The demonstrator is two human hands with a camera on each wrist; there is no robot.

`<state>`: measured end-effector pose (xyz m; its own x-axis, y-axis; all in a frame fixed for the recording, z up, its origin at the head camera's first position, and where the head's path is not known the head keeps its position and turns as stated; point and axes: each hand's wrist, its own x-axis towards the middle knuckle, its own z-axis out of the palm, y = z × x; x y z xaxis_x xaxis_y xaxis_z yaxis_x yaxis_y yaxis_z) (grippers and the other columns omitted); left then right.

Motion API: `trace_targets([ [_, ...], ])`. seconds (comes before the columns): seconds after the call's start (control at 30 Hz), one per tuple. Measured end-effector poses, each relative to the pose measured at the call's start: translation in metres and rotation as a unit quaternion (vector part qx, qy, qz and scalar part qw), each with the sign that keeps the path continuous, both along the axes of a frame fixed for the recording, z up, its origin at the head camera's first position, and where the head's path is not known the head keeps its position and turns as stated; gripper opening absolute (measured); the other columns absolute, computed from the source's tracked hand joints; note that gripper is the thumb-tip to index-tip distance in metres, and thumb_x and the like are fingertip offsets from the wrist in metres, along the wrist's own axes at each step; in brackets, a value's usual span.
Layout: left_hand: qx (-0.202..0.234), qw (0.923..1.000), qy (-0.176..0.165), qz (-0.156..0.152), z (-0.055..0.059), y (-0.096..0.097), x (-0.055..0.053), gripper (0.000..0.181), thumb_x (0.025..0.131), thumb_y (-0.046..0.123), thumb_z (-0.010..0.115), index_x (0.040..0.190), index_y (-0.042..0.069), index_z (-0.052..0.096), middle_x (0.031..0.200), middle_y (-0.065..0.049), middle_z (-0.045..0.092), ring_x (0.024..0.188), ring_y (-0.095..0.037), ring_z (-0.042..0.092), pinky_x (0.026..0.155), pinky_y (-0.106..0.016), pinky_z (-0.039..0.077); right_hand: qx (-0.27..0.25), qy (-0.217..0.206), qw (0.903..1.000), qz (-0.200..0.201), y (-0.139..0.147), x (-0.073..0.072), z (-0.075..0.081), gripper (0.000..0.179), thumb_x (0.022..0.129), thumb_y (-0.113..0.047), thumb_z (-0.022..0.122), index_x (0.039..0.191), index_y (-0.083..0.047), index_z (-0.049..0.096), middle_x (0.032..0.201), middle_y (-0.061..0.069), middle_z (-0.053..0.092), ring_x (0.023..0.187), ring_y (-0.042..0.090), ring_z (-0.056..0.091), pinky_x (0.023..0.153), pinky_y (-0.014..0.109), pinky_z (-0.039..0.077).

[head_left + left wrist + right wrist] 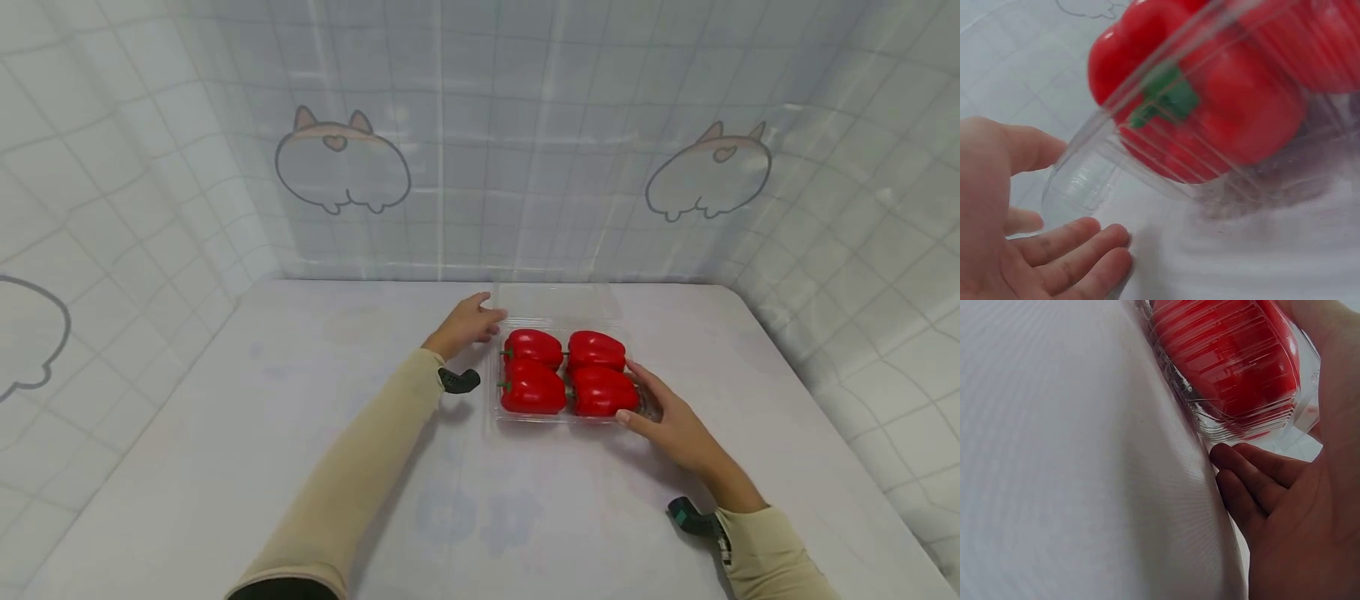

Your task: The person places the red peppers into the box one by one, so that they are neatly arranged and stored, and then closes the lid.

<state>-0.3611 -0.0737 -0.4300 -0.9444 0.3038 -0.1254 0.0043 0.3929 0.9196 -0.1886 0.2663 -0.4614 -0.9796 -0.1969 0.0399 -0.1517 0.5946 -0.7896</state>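
Observation:
A clear plastic clamshell box lies on the table with its lid folded back. Several red bell peppers sit inside it in two rows, and a green stem shows in the left wrist view. At the box's left edge, near the lid hinge, my left hand spreads its fingers, one fingertip right at the rim. My right hand rests against the right end of the box, thumb by the front corner and fingers along the side wall. In the right wrist view those fingers extend low beside the box.
A white table with faint flower prints carries the box. Pale tiled-pattern sheeting with cartoon animal outlines stands behind and on both sides. A dark wrist device sits at the left cuff, another device at the right.

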Motion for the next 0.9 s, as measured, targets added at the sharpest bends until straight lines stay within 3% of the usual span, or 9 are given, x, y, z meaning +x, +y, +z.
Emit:
trace_targets([
  [0.2, 0.026, 0.9990, -0.034, -0.016, -0.0009, -0.0046, -0.0019, 0.068, 0.100, 0.037, 0.060, 0.155, 0.006, 0.035, 0.125, -0.012, 0.066, 0.111, -0.023, 0.065, 0.102, -0.038, 0.049, 0.000, 0.008, 1.0000, 0.004, 0.0007, -0.0004, -0.0015, 0.089, 0.090, -0.045, 0.071, 0.161, -0.025, 0.022, 0.159, 0.019, 0.030, 0.146, 0.043, 0.026, 0.108, 0.062, 0.034],
  [0.33, 0.048, 0.9976, -0.049, -0.009, -0.0014, -0.0045, -0.0012, 0.063, 0.100, 0.035, 0.061, 0.153, 0.010, 0.039, 0.126, -0.010, 0.066, 0.114, -0.023, 0.064, 0.104, -0.038, 0.047, -0.001, 0.008, 1.0000, 0.004, 0.0010, -0.0007, -0.0026, 0.089, 0.090, -0.045, 0.072, 0.161, -0.026, 0.022, 0.159, 0.019, 0.031, 0.146, 0.043, 0.027, 0.107, 0.061, 0.035],
  [0.57, 0.082, 0.9964, -0.020, 0.001, 0.0005, -0.0005, -0.0011, 0.063, 0.099, 0.028, 0.063, 0.152, 0.008, 0.038, 0.123, -0.012, 0.066, 0.111, -0.025, 0.065, 0.103, -0.040, 0.047, -0.005, 0.003, 1.0000, 0.001, 0.0012, 0.0001, -0.0031, 0.090, 0.090, -0.045, 0.072, 0.161, -0.026, 0.021, 0.159, 0.019, 0.031, 0.145, 0.044, 0.027, 0.106, 0.061, 0.036],
  [0.73, 0.142, 0.9898, -0.005, 0.005, 0.0042, 0.0024, -0.0012, 0.060, 0.097, 0.012, 0.065, 0.150, 0.002, 0.038, 0.121, -0.020, 0.063, 0.112, -0.032, 0.063, 0.098, -0.038, 0.051, -0.005, 0.001, 1.0000, 0.000, 0.0010, 0.0004, -0.0023, 0.091, 0.089, -0.045, 0.073, 0.161, -0.027, 0.021, 0.159, 0.019, 0.031, 0.145, 0.044, 0.028, 0.105, 0.060, 0.039],
  [0.9, 0.165, 0.9861, -0.004, 0.021, 0.0084, 0.0021, 0.0000, 0.061, 0.094, 0.002, 0.066, 0.149, 0.001, 0.039, 0.127, -0.023, 0.058, 0.112, -0.032, 0.062, 0.097, -0.039, 0.052, -0.007, -0.001, 1.0000, 0.002, -0.0005, -0.0005, -0.0012, 0.090, 0.089, -0.045, 0.073, 0.161, -0.028, 0.021, 0.159, 0.017, 0.031, 0.145, 0.043, 0.027, 0.105, 0.060, 0.038],
])
